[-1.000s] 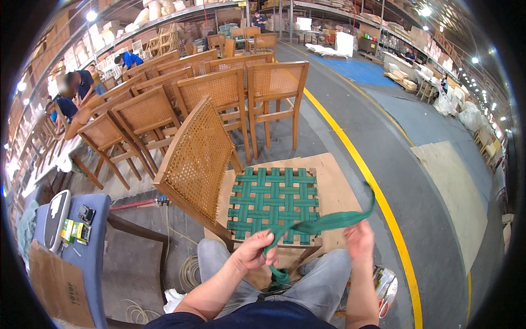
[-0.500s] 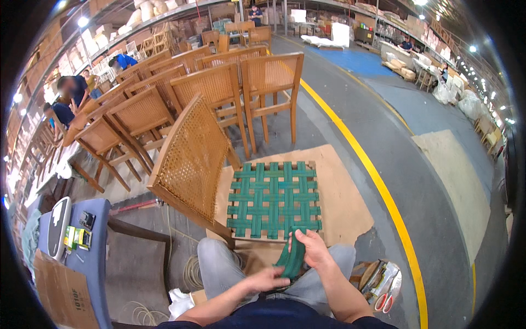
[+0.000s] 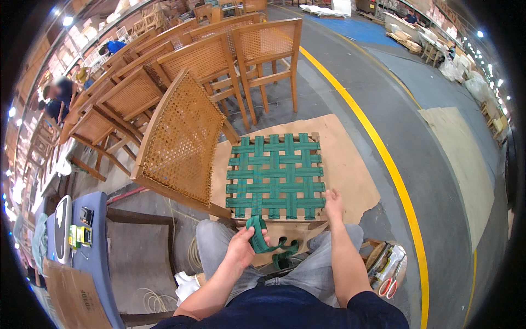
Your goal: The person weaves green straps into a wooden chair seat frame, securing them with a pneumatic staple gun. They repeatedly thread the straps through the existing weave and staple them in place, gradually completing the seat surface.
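Note:
A wooden chair (image 3: 223, 210) with a cane back (image 3: 183, 140) stands before my knees, its seat woven with green webbing strips (image 3: 274, 173). Near the seat's front left part, my left hand (image 3: 241, 245) is closed round a loose length of green webbing strap (image 3: 256, 233). From there the strap trails in loops (image 3: 282, 255) down between my legs. At the front right corner of the seat, my right hand (image 3: 334, 206) grips the frame edge, its fingertips partly hidden.
Rows of cane-back chairs (image 3: 268, 44) fill the far left. Scissors (image 3: 388, 288) lie in a container of tools (image 3: 378, 263) by my right knee. On the left, a blue padded surface (image 3: 97, 241) holds small boxes. Brown cardboard (image 3: 350, 170) lies under the chair; people stand far left.
My left hand has moved up and left with the strap. My right hand has let go of the strap and moved up and right to the seat corner.

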Tool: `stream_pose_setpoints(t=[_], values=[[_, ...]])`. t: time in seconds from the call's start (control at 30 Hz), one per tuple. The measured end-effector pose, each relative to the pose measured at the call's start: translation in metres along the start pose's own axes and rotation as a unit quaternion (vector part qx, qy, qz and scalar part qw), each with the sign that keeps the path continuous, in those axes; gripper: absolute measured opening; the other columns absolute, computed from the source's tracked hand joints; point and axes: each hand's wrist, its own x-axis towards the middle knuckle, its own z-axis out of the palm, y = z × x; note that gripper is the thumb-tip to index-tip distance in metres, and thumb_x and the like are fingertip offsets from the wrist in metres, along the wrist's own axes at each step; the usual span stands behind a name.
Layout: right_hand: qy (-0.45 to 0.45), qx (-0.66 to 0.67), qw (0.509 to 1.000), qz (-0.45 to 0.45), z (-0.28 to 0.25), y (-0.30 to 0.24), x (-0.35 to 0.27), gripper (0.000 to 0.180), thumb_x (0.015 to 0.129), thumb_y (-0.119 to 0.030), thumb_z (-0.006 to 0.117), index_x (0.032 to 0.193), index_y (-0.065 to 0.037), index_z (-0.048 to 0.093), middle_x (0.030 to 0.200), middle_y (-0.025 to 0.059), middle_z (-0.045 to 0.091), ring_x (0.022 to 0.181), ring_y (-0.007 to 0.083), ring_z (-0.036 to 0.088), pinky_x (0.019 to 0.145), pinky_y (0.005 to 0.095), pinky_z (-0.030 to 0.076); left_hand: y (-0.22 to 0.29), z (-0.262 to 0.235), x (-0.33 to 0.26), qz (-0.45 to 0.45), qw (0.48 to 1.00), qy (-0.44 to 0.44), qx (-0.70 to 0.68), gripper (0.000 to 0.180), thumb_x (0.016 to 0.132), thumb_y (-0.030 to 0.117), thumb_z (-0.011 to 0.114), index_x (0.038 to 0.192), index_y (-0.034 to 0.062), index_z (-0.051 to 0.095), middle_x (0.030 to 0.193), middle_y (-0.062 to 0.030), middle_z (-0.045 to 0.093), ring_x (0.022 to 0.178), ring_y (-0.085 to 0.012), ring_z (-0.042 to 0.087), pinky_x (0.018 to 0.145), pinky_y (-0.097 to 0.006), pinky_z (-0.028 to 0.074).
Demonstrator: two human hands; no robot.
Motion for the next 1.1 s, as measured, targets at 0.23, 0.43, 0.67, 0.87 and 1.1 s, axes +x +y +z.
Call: stream_pose_setpoints(t=[0.23,0.43,0.67,0.87,1.1], values=[[-0.165,-0.117,0.974,0.103,0.041,0.046,-0.010,0.075,0.100,-0.054,0.054,0.153,-0.003,0.039,0.151,0.0220,0.049,0.141,0.0322,0.045,0.114,0.0436,0.037,-0.021,-0.026,-0.052,-0.039,0.996,0.068,-0.029,0.025,0.106,0.014,0.048,0.128,0.0035,0.053,0.114,-0.0173,0.067,0.098,-0.0347,0.069,0.090,-0.051,0.058],[-0.121,0.023,0.984,0.132,0.016,0.087,-0.007,0.067,0.098,-0.045,0.061,0.144,0.001,0.047,0.143,0.0265,0.053,0.130,0.0387,0.053,0.110,0.0441,0.041,-0.020,0.020,-0.028,-0.038,0.998,-0.040,-0.031,0.027,0.105,0.013,0.050,0.130,0.0028,0.053,0.118,-0.0189,0.067,0.103,-0.0349,0.070,0.091,-0.050,0.059],[-0.104,-0.374,0.922,0.005,0.020,0.035,-0.118,0.062,0.100,-0.044,0.058,0.147,-0.004,0.046,0.139,0.0202,0.056,0.123,0.0328,0.057,0.106,0.0435,0.044,-0.010,0.034,-0.035,0.000,0.999,-0.033,-0.013,0.025,0.102,0.009,0.056,0.126,0.0016,0.057,0.120,-0.0201,0.068,0.106,-0.0352,0.070,0.092,-0.051,0.059],[-0.515,0.284,0.804,0.095,0.006,-0.052,-0.181,0.037,0.106,-0.035,0.055,0.120,-0.001,0.061,0.102,0.0081,0.069,0.096,0.0181,0.065,0.086,0.0352,0.053,0.002,0.050,-0.025,0.098,0.993,-0.064,-0.033,0.021,0.103,0.008,0.055,0.123,0.0018,0.056,0.120,-0.0188,0.068,0.104,-0.0334,0.070,0.090,-0.047,0.060],[-0.561,0.136,0.814,0.064,-0.032,-0.065,-0.224,0.019,0.104,-0.021,0.060,0.106,-0.002,0.062,0.079,0.0020,0.063,0.067,0.0123,0.062,0.062,0.0291,0.052,0.060,0.039,-0.007,0.193,0.981,-0.010,0.031,0.019,0.104,0.013,0.055,0.118,0.0024,0.060,0.109,-0.0135,0.071,0.097,-0.0290,0.071,0.085,-0.045,0.061]])
